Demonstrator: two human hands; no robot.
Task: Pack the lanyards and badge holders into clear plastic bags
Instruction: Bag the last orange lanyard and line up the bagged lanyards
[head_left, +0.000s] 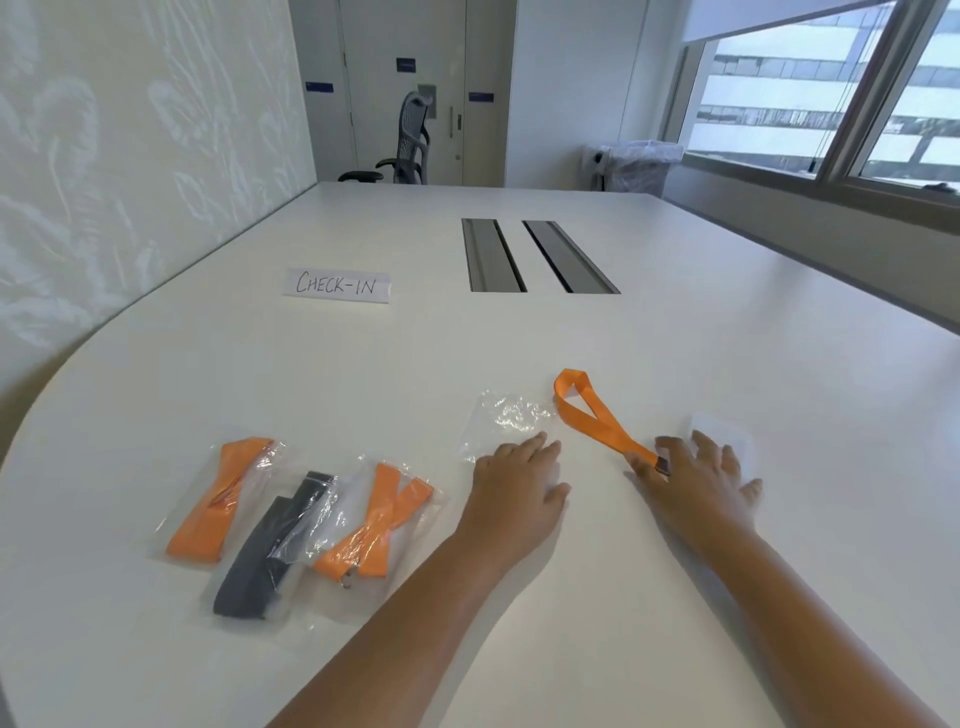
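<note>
On the white counter, the left hand is resting flat, fingers spread, on the near edge of an empty clear bag. The right hand is lying open over a clear badge holder, thumb touching the clip end of a loose orange lanyard lying between the hands. Three filled bags, two orange and one black, are lying well left.
</note>
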